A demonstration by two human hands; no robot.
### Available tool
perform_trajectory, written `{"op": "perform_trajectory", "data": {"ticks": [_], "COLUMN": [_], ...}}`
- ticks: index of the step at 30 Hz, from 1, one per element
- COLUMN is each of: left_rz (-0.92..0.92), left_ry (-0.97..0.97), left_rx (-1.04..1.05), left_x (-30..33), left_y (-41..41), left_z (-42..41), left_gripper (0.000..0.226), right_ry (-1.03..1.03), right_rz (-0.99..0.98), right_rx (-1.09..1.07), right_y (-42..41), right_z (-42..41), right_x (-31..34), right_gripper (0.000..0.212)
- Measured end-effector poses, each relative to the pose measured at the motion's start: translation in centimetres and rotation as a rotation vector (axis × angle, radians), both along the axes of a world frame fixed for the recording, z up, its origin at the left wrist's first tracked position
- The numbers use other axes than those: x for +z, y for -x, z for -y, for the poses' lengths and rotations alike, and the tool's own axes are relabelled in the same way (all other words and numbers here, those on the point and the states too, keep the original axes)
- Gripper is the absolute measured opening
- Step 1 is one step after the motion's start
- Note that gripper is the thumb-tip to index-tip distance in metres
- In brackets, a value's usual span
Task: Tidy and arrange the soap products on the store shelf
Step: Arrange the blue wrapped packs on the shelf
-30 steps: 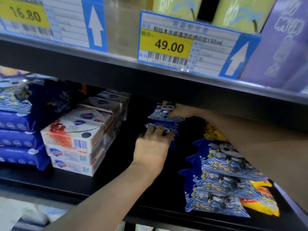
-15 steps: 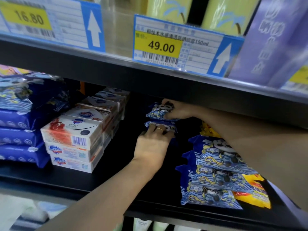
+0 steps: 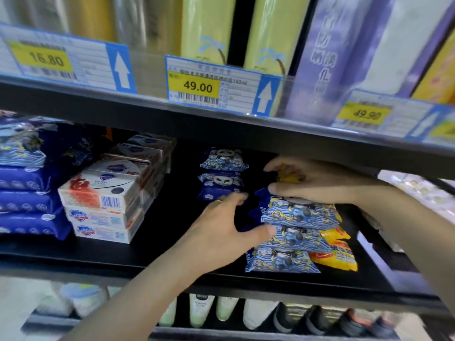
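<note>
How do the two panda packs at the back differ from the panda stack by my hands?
The two back packs lie untouched, while the right hand rests on the front stack and the left hand touches its side. The back packs number two; the front stack shows three. Yellow packs adjoin only the front stack. Both share blue panda wrappers.

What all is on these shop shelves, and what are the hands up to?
Panda soap packets: three, blue, stacked front right of the middle shelf.
Small panda packets: two, blue, one behind the other, mid-shelf at the back.
Yellow packets: at least two, yellow and red, right of the stack, partly hidden.
Boxed soap bars: white and red, stacked three high, in rows running back, left of centre.
Blue wrapped packs: several, dark blue, stacked far left.
Price tags: three, yellow and blue, on the upper shelf edge.
Tall boxes: yellow-green and purple, upper shelf.
Bottles: blurred, lower shelf.
Left hand: open, beside the stack.
Right hand: fingers extended over the stack's top.
</note>
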State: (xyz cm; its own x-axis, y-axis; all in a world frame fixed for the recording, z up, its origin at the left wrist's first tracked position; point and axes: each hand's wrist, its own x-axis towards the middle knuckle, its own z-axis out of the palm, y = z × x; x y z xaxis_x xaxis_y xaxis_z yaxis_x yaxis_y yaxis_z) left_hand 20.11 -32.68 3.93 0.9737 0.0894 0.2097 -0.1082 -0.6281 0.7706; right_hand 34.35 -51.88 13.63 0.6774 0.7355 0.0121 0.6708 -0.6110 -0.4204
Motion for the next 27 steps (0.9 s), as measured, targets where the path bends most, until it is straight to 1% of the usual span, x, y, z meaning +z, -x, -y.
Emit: {"op": "perform_trajectory", "data": {"ticks": [1,2,4,5,7,9,13,15,17,19,20,23,27], "left_rz": [-0.032,-0.056,-0.107,-0.122,-0.126,-0.100,-0.023,0.003,0.012,0.028,0.033,0.006,-0.034], "left_ry": [0.040,0.069,0.120,0.143,0.171,0.186,0.223,0.236,0.228,0.222,0.225,0.214,0.233], "left_rx": [-0.049,-0.083,-0.119,-0.122,-0.109,-0.087,-0.037,-0.012,0.028,0.086,0.112,0.150,0.133], "left_x": [0.0,-0.1,-0.5,-0.7,-1.3,-1.8,-2.6,-2.7,-2.7,-2.8,-2.8,-2.7,-3.3], "left_y": [-0.5,-0.9,-1.8,-2.3,-2.8,-3.1,-3.3,-3.2,-2.9,-2.6,-2.5,-2.2,-2.7], "left_z": [0.5,1.0,2.0,2.4,2.7,2.7,2.3,1.6,0.3,-1.7,-2.8,-5.8,-7.9], "left_gripper": [0.094,0.096,0.106,0.114,0.124,0.120,0.110,0.108,0.112,0.112,0.111,0.109,0.094], "right_ry": [0.063,0.118,0.188,0.192,0.159,0.110,0.020,-0.061,-0.113,-0.062,-0.023,0.019,0.026], "right_rz": [0.010,0.015,0.008,0.008,0.039,0.067,0.051,0.023,-0.002,-0.024,-0.035,-0.048,-0.033], "right_rx": [0.019,0.031,0.049,0.054,0.060,0.067,0.050,0.019,-0.018,-0.067,-0.087,-0.087,-0.069], "right_y": [0.4,0.8,1.5,1.7,1.8,1.6,1.0,0.3,-0.6,-1.7,-2.1,-3.5,-4.2], "right_z": [1.0,1.8,2.8,3.1,3.4,3.5,3.3,3.0,2.2,0.8,-0.2,-3.6,-8.2], "right_x": [0.2,0.3,0.3,0.0,-0.6,-1.0,-1.0,-0.7,-0.6,-0.6,-0.7,-1.4,-2.5], "right_gripper": [0.060,0.070,0.080,0.080,0.073,0.069,0.067,0.067,0.072,0.088,0.090,0.074,0.070]}}
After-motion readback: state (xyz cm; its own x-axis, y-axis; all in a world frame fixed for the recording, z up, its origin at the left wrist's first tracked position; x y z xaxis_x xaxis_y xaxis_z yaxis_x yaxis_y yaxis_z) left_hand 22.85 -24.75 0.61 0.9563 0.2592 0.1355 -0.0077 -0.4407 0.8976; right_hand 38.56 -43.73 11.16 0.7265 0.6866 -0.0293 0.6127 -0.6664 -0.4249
